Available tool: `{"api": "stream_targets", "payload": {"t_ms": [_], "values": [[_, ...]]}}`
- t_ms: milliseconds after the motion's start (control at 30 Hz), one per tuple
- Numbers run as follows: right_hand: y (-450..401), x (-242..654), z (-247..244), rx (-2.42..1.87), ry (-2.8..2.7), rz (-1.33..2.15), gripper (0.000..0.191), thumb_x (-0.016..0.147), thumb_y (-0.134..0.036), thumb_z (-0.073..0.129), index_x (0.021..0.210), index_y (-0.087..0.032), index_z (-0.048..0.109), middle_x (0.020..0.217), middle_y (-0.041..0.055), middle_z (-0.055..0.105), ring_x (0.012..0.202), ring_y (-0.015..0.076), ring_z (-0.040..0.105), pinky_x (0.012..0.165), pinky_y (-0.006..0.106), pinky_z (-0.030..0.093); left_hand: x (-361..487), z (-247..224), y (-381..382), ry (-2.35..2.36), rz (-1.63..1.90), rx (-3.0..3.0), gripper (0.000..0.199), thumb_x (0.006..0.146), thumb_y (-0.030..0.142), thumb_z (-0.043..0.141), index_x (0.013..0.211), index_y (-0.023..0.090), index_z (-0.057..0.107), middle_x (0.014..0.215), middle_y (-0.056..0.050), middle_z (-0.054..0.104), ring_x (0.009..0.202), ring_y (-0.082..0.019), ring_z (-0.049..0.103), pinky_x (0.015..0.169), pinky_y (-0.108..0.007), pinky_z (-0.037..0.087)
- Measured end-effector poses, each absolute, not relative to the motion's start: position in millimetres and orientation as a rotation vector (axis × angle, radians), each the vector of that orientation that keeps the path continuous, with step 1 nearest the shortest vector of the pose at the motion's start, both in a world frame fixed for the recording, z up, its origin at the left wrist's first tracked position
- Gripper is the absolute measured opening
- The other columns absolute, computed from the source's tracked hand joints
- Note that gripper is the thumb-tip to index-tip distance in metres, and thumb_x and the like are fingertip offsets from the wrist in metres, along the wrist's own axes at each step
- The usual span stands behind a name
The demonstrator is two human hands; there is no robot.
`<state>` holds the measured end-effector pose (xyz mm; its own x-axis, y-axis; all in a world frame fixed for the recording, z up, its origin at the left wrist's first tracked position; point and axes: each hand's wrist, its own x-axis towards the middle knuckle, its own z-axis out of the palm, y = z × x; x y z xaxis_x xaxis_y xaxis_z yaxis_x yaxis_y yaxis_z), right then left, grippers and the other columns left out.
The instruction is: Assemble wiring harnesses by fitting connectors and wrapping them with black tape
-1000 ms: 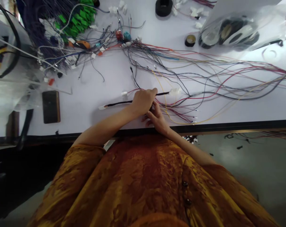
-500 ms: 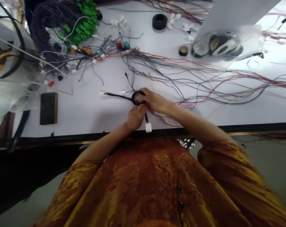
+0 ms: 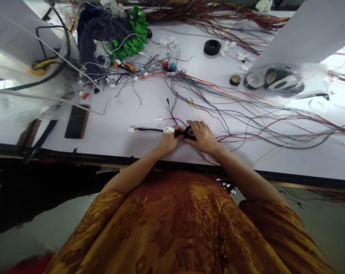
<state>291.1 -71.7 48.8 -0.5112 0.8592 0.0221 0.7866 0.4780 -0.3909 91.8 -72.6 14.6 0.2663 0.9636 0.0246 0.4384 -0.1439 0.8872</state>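
on my head feed: both hands are working close together over the white tabletop (image 3: 115, 118), near its front edge. left hand (image 3: 169, 141) has fingers and thumb pinching a black-wrapped bundle (image 3: 178, 133); exact fingertip contact i can't make out, partly hidden. right hand (image 3: 203, 136) is curled over a tape roll (image 3: 186, 133), fingers across its far side and right side, thumb at the near side, so i read that as a firm hold. roll sits right beside the left fingertips, between the two hands, its pale core facing up at me.

a white connector (image 3: 168, 130) pokes out at the left hand's far side. to the left of it a black-sleeved lead (image 3: 149, 129) runs out over the tabletop and ends in a white plug (image 3: 131, 129). just beyond that lie a small white connector (image 3: 160, 119) on a red wire and a dark lead with a black tip (image 3: 167, 101). loose wires (image 3: 246, 114) fan off to the right.

farther out i've got a phone (image 3: 77, 121) well left, a larger black roll (image 3: 212, 47) and a small dark roll (image 3: 235, 80) beyond the wires, and green connectors (image 3: 134, 38) heaped at far left.
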Motion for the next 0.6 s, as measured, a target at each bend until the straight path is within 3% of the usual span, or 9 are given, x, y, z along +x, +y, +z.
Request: {"api": "stream_targets", "payload": {"t_ms": [67,200,367,467,600], "values": [[-74,290,54,-1.425,-2.571,0.509,0.054,0.09,-0.033,0.064,0.139,-0.011,0.055,0.128,0.0179,0.061,0.115,0.0348,0.052,0.098,0.046,0.043,93,15,-70,1.309,0.811,1.652,0.006,0.085,0.013,0.064,0.085,0.019,0.062,0.088,-0.002,0.071,0.087,-0.018,0.066,0.088,-0.036,0.054],[-79,292,65,-1.452,-2.663,0.548,0.041,0.083,-0.023,0.064,0.121,-0.011,0.063,0.118,0.0154,0.062,0.111,0.0311,0.052,0.095,0.04,0.041,94,12,-67,1.274,0.808,1.567,0.01,0.086,0.011,0.064,0.082,0.019,0.058,0.086,-0.001,0.069,0.083,-0.016,0.064,0.084,-0.034,0.052],[-73,285,69,-1.528,-2.616,0.489,0.019,0.095,-0.021,0.05,0.101,-0.012,0.065,0.106,0.0135,0.063,0.098,0.0236,0.053,0.086,0.034,0.039,97,10,-67,1.219,0.755,1.611,0.009,0.086,0.015,0.067,0.083,0.02,0.06,0.088,-0.001,0.07,0.084,-0.017,0.064,0.082,-0.032,0.052],[-70,272,74,-1.415,-2.649,0.478,0.018,0.095,-0.019,0.049,0.086,-0.014,0.064,0.091,0.0107,0.061,0.09,0.021,0.051,0.08,0.032,0.038,99,12,-69,1.249,0.746,1.661,0.006,0.087,0.018,0.065,0.085,0.02,0.06,0.089,-0.002,0.069,0.087,-0.016,0.063,0.086,-0.03,0.051],[-89,250,81,-1.184,-2.596,0.516,0.014,0.092,-0.023,0.051,0.084,-0.018,0.062,0.085,0.0069,0.059,0.088,0.0202,0.052,0.08,0.031,0.041,102,16,-70,1.274,0.693,1.702,0.003,0.085,0.021,0.065,0.084,0.02,0.062,0.088,-0.003,0.073,0.083,-0.016,0.065,0.081,-0.028,0.052]]}}
